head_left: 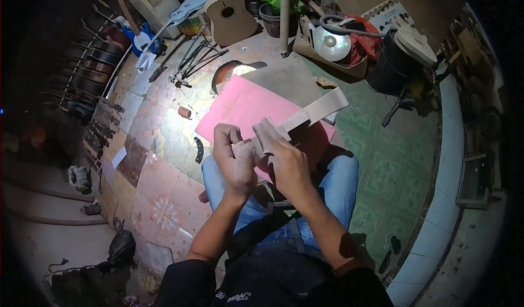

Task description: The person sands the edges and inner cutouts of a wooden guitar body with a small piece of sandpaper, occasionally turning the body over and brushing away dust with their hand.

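My left hand [233, 159] is curled around the near end of a long pale wooden piece [326, 104], which slants up to the right over a pink board [234, 108]. My right hand [289, 170] grips a folded greyish pad [266, 134], perhaps sandpaper, against that piece, close beside my left fingers. A grey board [278, 75] lies behind the pink one, both in front of my knees, with a guitar body [224, 75] partly under them. A small brown cylinder [184, 112] and a curved dark piece [198, 149] lie on the tiles to the left.
Hanging guitars [90, 75] line the left side. At the back are an unfinished guitar [233, 18], a blue guitar [144, 42], metal tools [188, 61], a pole [284, 28], a cardboard box [327, 58] and a black bucket [385, 67]. A raised tiled ledge [434, 236] runs along the right.
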Available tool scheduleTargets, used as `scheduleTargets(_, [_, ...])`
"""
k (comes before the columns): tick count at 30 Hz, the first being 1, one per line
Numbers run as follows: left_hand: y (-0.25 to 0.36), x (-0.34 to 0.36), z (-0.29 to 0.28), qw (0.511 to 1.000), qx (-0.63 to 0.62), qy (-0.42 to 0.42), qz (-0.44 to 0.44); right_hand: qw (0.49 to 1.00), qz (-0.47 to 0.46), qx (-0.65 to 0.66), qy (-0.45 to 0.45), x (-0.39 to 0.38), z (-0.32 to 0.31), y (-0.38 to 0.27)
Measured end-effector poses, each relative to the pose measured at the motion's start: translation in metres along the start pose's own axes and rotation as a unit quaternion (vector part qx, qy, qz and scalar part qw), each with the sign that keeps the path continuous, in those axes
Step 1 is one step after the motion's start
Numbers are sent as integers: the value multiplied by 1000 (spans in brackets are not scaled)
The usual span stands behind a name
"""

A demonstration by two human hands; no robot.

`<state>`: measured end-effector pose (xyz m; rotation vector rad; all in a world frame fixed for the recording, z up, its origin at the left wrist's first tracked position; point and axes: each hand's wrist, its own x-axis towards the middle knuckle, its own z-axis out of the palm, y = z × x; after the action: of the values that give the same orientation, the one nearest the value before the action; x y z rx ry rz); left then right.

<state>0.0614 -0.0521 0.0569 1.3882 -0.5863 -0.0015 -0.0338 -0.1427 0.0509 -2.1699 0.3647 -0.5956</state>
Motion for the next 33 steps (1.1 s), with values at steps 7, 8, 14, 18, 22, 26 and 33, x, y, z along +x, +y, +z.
scheduleTargets(7, [-7, 1, -8, 999, -14, 7, -35, 994, 24, 103, 2, -27, 10, 7])
scheduleTargets(8, [-9, 0, -9, 1000, -12, 3, -16, 994, 3, 112, -5, -16, 11, 2])
scheduleTargets(14, [-11, -4, -9, 997, -67, 27, -22, 970, -47, 238, -17, -24, 8, -22])
scheduleTargets(18, [-11, -4, -14, 1000, -16, 22, 11, 982, -36, 179, -45, -18, 3, -37])
scheduleTargets(22, [-10, -13, -10, 1000, -21, 15, 1, 982, 84, 156, -70, -28, 11, -7])
scheduleTargets(26, [-9, -11, -9, 999, -34, 27, 8, 975, -47, 215, -22, -27, 2, -33])
scheduleTargets(33, [-17, -11, -15, 999, 1, 2, 44, 986, -36, 160, 26, -33, 22, -28])
